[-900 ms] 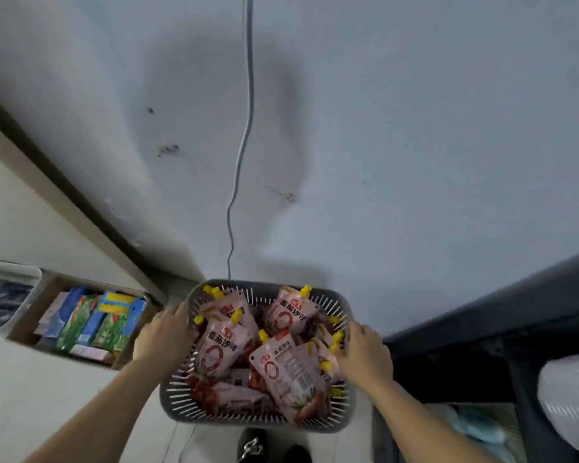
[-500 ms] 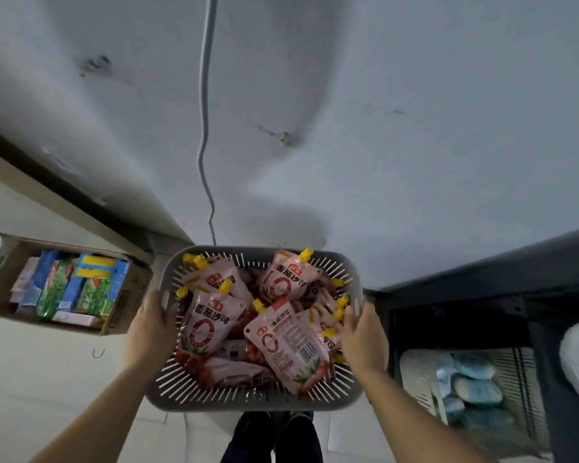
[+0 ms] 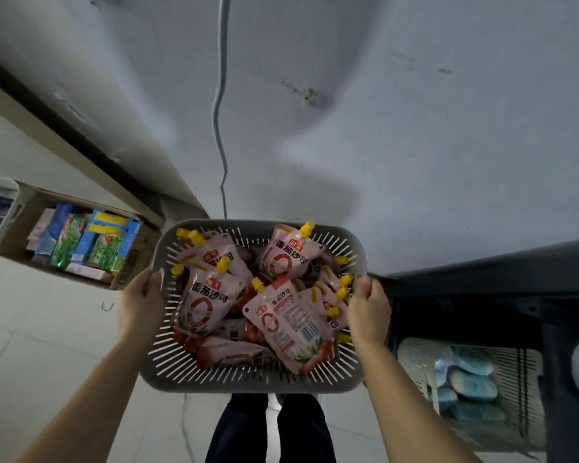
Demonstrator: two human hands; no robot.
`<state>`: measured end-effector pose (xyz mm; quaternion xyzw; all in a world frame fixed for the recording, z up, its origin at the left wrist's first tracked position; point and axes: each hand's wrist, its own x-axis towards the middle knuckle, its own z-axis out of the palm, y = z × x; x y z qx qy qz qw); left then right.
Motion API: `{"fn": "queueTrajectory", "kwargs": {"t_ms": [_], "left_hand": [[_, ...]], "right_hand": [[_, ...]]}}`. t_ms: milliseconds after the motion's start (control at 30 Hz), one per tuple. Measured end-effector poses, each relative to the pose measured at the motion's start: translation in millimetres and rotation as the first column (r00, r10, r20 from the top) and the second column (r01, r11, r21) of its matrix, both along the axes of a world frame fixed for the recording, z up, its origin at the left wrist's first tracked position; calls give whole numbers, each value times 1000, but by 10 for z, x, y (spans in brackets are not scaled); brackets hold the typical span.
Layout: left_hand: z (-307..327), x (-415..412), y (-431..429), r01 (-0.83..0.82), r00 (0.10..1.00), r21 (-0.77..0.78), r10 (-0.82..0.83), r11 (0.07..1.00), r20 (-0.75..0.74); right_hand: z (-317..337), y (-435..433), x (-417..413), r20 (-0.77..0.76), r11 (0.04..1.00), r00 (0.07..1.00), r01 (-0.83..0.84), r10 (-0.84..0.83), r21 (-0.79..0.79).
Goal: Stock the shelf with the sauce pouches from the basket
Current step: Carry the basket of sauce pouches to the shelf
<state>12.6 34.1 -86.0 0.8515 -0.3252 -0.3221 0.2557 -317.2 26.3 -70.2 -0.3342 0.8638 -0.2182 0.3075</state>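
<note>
holding a grey slotted basket (image 3: 248,382) out in front, one hand on each short side. left hand (image 3: 138,304) is wrapped over the rim at about 9 o'clock of the basket, right hand (image 3: 368,309) clamped on the rim at about 3 o'clock, fingers curled over the edge, so both hands are closed on the basket and well apart from each other with the whole basket between them

inside it's a messy pile of sauce pouches (image 3: 208,299), pinkish white with red printing and yellow caps. one big pouch lies face up toward 9 o'clock of the basket, another sits up at 12 to 1 o'clock with its cap (image 3: 306,228) poking over the far rim, and one lies back side up around 5 o'clock showing a barcode (image 3: 306,335). more are stacked under and beside those, can't tell how many, some are mostly buried. a bunch of caps are crowded right by the right hand

below the basket at 6 o'clock of the view you can see dark trouser legs (image 3: 268,429) and pale floor tiles (image 3: 31,362)

off at 9 o'clock of the view there's a cardboard box (image 3: 133,259) on the floor with blue and green packets (image 3: 81,242) standing in it. at 4 o'clock there's a dark shelf unit (image 3: 481,295) with a pale basket (image 3: 415,355) holding bluish packs, too dim to read what they are. a thin grey cable (image 3: 219,111) runs down the wall toward the far rim of the basket at 12 o'clock
</note>
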Motion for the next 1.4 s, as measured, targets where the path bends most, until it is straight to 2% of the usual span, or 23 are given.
{"fn": "queueTrajectory", "kwargs": {"t_ms": [133, 333, 500, 667, 900, 1200, 1300, 1400], "left_hand": [[132, 35, 357, -190, 982, 26, 190, 981, -12], [513, 3, 1107, -449, 890, -3, 447, 893, -94], [900, -74, 1804, -576, 817, -87, 572, 813, -72], [1098, -105, 2611, -738, 673, -109, 739, 666, -35], [1269, -240, 3763, -926, 369, -107, 927, 362, -61], [1384, -294, 5135, -988, 65, -145, 990, 46, -126], [1411, -209, 5555, -989, -26, -142, 985, -51, -171], [1433, -79, 5971, -981, -78, -162, 983, -105, -164]], "right_hand": [[201, -46, 38, 16, 992, 992, -127, 127, -9], [477, 31, 184, 40, 945, 945, -324, 325, -30], [687, 158, 435, 7, 869, 870, -493, 494, -49], [921, 329, 860, 56, 710, 708, -700, 704, -78], [1102, 859, 1567, 68, 462, 458, -883, 886, -79], [1273, 1861, 2571, 85, 118, 110, -988, 990, -95], [1335, 2266, 2902, 116, 54, 42, -994, 992, -97], [1381, 2685, 3210, 133, -5, -16, -996, 991, -88]]}}
